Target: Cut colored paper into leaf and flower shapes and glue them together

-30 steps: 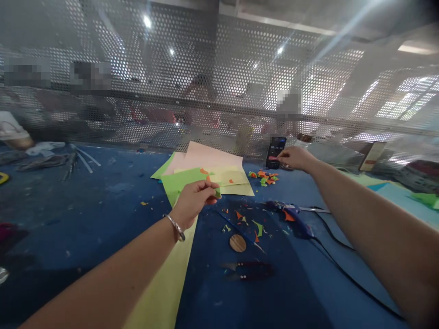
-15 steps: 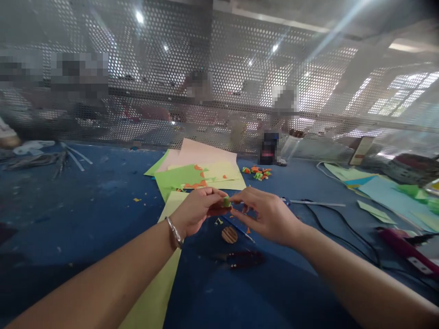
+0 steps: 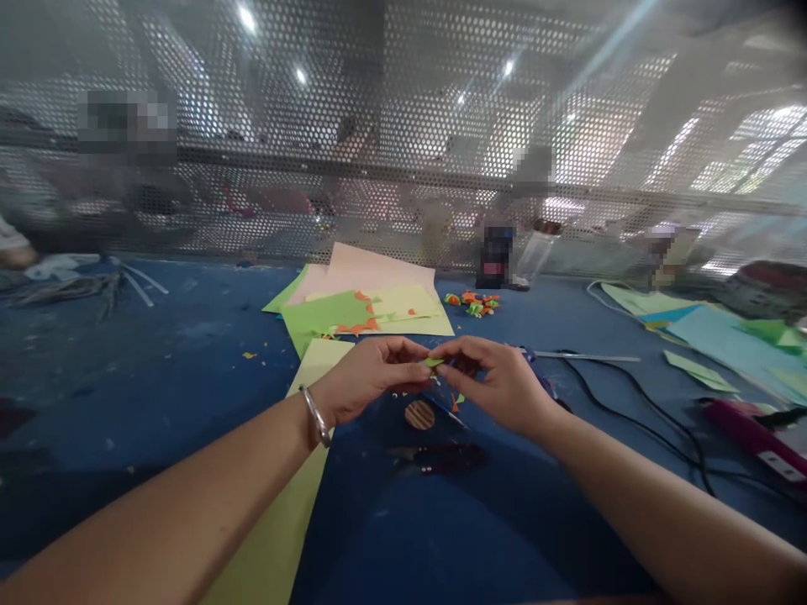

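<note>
Between the fingertips of both hands is a small green paper piece [image 3: 434, 362]. My left hand [image 3: 371, 378], with a silver bangle [image 3: 315, 416] on its wrist, pinches it from the left. My right hand [image 3: 495, 378] pinches its other side, thumb and forefinger closed. Just below the hands lie a round striped wooden disc [image 3: 419, 414] and a blue pen-like stick [image 3: 449, 412]. Nearer to me are dark-handled snips [image 3: 438, 458], blurred. Tiny paper scraps lie under the fingers, partly hidden.
Pink [image 3: 378, 269], green [image 3: 324, 319] and yellow sheets are stacked ahead, beside small orange-green paper pieces [image 3: 472, 302]. Black cable [image 3: 636, 412], a magenta tool [image 3: 750, 433] and blue paper [image 3: 712, 336] lie right. A perforated metal screen [image 3: 441, 160] stands behind. Another person's hand [image 3: 18, 255] is far left.
The green piece looks flatter and thinner between the fingers now. My right hand's fingers have come closer to my left fingertips, and the view has tilted slightly.
</note>
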Motion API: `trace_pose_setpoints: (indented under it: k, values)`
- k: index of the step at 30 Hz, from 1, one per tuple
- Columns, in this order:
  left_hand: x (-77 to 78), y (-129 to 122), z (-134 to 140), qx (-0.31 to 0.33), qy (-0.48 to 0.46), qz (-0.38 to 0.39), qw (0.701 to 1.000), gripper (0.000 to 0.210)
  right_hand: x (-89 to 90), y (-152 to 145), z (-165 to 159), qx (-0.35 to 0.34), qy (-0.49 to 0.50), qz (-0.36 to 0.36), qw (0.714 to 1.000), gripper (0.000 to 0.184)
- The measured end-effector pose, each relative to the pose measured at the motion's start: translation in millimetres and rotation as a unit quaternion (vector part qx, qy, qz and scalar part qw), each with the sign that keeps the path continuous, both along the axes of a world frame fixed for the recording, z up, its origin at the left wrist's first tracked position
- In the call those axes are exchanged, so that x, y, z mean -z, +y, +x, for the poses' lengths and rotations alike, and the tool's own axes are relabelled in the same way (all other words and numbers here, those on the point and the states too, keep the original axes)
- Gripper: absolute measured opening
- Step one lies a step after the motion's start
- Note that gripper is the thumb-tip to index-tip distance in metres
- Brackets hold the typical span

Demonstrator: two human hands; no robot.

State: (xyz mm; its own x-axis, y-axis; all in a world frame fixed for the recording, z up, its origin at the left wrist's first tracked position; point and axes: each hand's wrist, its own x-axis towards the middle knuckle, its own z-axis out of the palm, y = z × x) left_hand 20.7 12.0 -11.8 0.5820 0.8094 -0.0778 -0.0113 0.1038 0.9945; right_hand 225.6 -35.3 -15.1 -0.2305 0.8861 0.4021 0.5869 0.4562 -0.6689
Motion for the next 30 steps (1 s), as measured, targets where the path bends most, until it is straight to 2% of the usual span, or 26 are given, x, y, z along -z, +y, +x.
trace_pose_setpoints:
  k: [3,9,19,25,30]
  values:
    - [4.7,-2,3,-0.004,0.033,0.076,0.997,0.019,1.1,0,1,-0.003,0.006,-0.005,1.000,0.020]
    - [7.1,-2,3,-0.009,0.076,0.132,0.988,0.021,3.9,-1,3,-0.004,0.017,-0.010,1.000,0.021]
    - [9.9,-2,4,-0.009,0.079,0.130,0.988,0.025,2.3,-1,13,-0.040,0.036,-0.015,0.998,0.024]
    - [7.0,-6,7,-0.048,0.031,0.087,0.995,0.019,4.1,2,14,-0.048,0.061,-0.039,0.996,0.026]
    - [3.8,-10,7,-0.023,-0.002,0.058,0.998,0.029,5.0,2,13,-0.058,0.088,-0.044,0.993,0.029]
